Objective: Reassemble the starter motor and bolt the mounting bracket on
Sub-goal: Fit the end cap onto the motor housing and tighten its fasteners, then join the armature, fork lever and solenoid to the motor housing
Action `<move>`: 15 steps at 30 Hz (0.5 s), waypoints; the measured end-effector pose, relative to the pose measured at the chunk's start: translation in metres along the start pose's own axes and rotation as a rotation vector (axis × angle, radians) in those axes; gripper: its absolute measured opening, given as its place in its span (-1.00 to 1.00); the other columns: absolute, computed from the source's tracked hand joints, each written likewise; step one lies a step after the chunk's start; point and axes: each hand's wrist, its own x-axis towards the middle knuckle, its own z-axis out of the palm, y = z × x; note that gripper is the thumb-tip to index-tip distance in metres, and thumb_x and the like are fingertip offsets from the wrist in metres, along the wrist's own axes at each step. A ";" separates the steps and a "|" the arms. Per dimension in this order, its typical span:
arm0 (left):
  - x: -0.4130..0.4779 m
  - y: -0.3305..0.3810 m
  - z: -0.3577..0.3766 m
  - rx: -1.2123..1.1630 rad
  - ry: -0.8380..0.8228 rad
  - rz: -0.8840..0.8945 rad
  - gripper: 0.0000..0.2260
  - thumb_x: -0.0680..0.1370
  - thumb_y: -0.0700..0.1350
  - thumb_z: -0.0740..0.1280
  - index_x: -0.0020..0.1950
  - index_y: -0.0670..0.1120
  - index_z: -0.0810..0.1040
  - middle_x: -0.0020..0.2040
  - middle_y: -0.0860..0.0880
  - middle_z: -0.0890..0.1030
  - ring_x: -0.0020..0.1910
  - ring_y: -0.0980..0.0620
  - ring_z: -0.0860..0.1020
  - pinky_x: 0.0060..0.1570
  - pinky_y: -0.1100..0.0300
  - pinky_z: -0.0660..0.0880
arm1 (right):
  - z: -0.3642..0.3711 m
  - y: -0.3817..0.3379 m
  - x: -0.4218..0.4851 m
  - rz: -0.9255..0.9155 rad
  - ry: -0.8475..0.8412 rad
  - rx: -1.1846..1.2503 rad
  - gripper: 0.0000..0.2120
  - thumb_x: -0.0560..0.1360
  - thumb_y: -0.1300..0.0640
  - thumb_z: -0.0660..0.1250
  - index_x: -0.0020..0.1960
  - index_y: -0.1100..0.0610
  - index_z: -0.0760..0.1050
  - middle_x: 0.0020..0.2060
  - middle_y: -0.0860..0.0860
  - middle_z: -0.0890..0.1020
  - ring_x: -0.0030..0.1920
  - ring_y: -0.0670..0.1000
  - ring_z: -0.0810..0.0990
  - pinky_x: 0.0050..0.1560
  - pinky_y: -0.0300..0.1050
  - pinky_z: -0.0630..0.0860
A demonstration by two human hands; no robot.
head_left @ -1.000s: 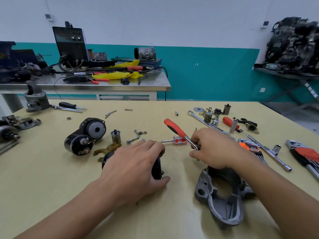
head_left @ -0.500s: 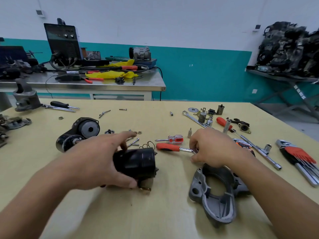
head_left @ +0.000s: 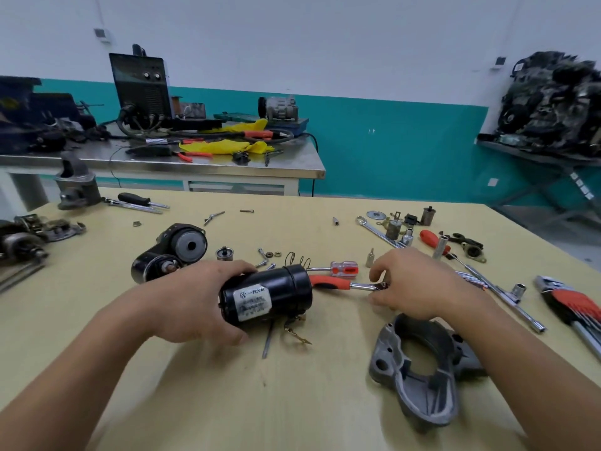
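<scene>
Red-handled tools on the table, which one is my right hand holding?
The ratchet with the curved red grip beside the black motor; your right hand holds its metal head. Both screwdrivers lie free.

A white wall (head_left: 325, 43) with a teal lower band (head_left: 390, 151) backs a steel bench (head_left: 227, 169).

The left arm (head_left: 81, 369) enters from the lower left, rising toward centre. The left hand (head_left: 192, 302) grips the motor (head_left: 270, 294), fingers over it and thumb beneath. The right arm (head_left: 527, 369) comes from the lower right. The right hand (head_left: 419, 284), knuckles up, pinches the head of the ratchet (head_left: 328, 283) with curled fingers.
</scene>
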 end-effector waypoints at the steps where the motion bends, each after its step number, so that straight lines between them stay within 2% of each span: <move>1: 0.001 0.000 0.000 -0.006 0.005 0.006 -0.29 0.24 0.18 0.57 0.34 0.26 0.39 0.07 0.29 0.55 0.00 0.34 0.53 -0.04 0.41 0.49 | -0.003 0.001 -0.002 0.008 0.003 0.017 -0.61 0.51 -0.13 0.44 0.29 -0.05 0.53 0.04 -0.10 0.58 0.02 -0.07 0.58 0.06 -0.05 0.61; 3: 0.002 -0.001 0.000 -0.018 0.004 0.018 -0.33 0.26 0.14 0.57 0.32 0.27 0.39 0.08 0.27 0.56 0.01 0.35 0.52 -0.02 0.40 0.50 | -0.010 0.005 -0.013 0.015 0.044 0.090 -0.49 0.47 -0.24 0.43 0.34 -0.06 0.50 0.09 -0.14 0.62 0.06 -0.10 0.59 0.12 -0.07 0.60; 6: 0.002 -0.003 0.001 -0.021 0.004 0.038 -0.29 0.28 0.10 0.57 0.36 0.29 0.35 0.12 0.31 0.52 0.06 0.39 0.49 -0.01 0.49 0.44 | -0.012 0.010 -0.052 -0.076 0.176 0.271 -0.36 0.26 -0.55 0.33 0.25 -0.29 0.47 0.01 -0.40 0.55 0.07 -0.37 0.51 0.01 -0.36 0.46; 8: 0.003 -0.004 0.002 -0.009 0.005 0.050 -0.25 0.28 0.08 0.57 0.41 0.28 0.34 0.15 0.33 0.49 0.09 0.42 0.46 0.00 0.54 0.39 | -0.005 0.008 -0.085 -0.166 0.112 0.299 -0.27 0.06 -0.73 0.20 0.18 -0.53 0.34 0.11 -0.60 0.39 0.19 -0.58 0.27 0.07 -0.42 0.33; 10: 0.003 -0.004 0.002 -0.006 0.007 0.055 -0.23 0.28 0.06 0.58 0.43 0.26 0.33 0.15 0.35 0.48 0.10 0.45 0.43 0.00 0.58 0.36 | 0.011 0.004 -0.104 -0.256 -0.042 0.228 -0.15 0.01 -0.78 0.14 0.27 -0.64 0.11 0.26 -0.70 0.12 0.33 -0.59 0.02 0.29 -0.36 0.22; 12: 0.003 -0.002 0.003 -0.002 0.016 0.065 -0.21 0.28 0.04 0.58 0.45 0.24 0.34 0.15 0.36 0.48 0.11 0.43 0.44 0.00 0.61 0.33 | 0.029 0.005 -0.107 -0.367 -0.097 0.072 -0.08 0.12 -0.75 0.11 0.42 -0.53 0.02 0.32 -0.71 -0.05 0.41 -0.52 -0.22 0.46 -0.27 0.00; 13: 0.003 0.000 0.004 0.001 0.019 0.069 -0.20 0.29 0.03 0.58 0.47 0.22 0.33 0.17 0.35 0.47 0.12 0.39 0.45 0.02 0.61 0.32 | 0.036 0.007 -0.104 -0.392 -0.078 0.019 -0.09 0.19 -0.71 0.09 0.47 -0.44 0.04 0.36 -0.67 -0.05 0.43 -0.48 -0.29 0.49 -0.23 -0.08; 15: 0.003 0.004 0.006 -0.005 0.023 0.077 -0.18 0.29 0.01 0.58 0.50 0.20 0.32 0.21 0.33 0.47 0.16 0.30 0.45 0.09 0.55 0.33 | 0.041 0.012 -0.097 -0.375 0.007 -0.025 -0.17 0.30 -0.63 0.07 0.50 -0.32 0.16 0.44 -0.53 0.08 0.48 -0.41 -0.24 0.51 -0.22 -0.15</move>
